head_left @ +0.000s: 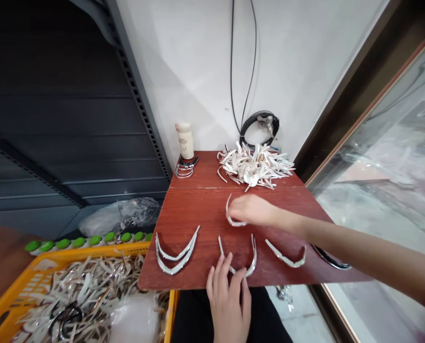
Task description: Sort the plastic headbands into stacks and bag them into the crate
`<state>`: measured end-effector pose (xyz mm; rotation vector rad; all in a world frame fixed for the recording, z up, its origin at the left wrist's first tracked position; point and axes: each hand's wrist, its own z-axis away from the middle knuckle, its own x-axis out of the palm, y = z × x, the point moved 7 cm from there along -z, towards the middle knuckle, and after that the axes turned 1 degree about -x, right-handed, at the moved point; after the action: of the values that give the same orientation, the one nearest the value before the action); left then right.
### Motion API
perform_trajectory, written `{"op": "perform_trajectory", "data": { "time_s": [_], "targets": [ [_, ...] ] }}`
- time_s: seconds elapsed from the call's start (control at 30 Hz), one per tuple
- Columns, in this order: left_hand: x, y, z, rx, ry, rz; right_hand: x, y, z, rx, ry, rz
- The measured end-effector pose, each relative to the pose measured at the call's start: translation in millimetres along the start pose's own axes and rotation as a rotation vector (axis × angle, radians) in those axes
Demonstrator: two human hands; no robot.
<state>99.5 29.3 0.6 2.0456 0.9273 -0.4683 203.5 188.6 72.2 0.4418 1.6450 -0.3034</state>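
My right hand (pixel 252 209) is closed around a U-shaped white strip (pixel 229 215), lifted or resting above the middle of the red-brown board (pixel 191 205). At the board's near edge, my left hand (pixel 230 302) lies with fingers stretched out over another curved, shiny strip (pixel 254 257) and partly hides it. To the left lie two nested curved strips (pixel 176 267), white with chrome-like edges. On the right sit a single curved strip (pixel 287 260) and a dark glossy curved piece (pixel 330 258), which is partly behind my right forearm.
Near the wall lie a heap of white strips (pixel 257 166), a coiled black cable (pixel 246 131), a cream bottle (pixel 185 142) and some curved pieces (pixel 184 170). A yellow crate (pixel 87 252) full of strips stands at lower left, beside green-lidded jars (pixel 79 242). A glass pane (pixel 383 176) flanks the right.
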Motion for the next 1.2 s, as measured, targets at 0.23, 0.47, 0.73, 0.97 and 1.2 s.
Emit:
{"op": "perform_trajectory", "data": {
  "time_s": [0.23, 0.47, 0.73, 0.97, 1.2],
  "targets": [
    [2.9, -1.9, 0.8, -0.018, 0.036, 0.044, 10.2, -35.0, -5.6, 0.202, -0.097, -0.136],
    [2.8, -1.2, 0.6, -0.017, 0.030, 0.041, -17.7, 117.3, 26.1, 1.030, 0.009, 0.242],
    [2.0, -1.8, 0.6, 0.001, 0.028, 0.021, 6.5, 170.9, 24.1, 1.148, -0.047, 0.248],
    [2.7, -2.0, -0.3, 0.010, 0.023, 0.009, 1.6, 193.9, 45.9, 1.330, -0.051, 0.101],
    [3.8, -2.0, 0.5, 0.009, 0.007, -0.004, -28.7, 193.7, 59.5, 1.309, 0.073, 0.141]
  ]
}}
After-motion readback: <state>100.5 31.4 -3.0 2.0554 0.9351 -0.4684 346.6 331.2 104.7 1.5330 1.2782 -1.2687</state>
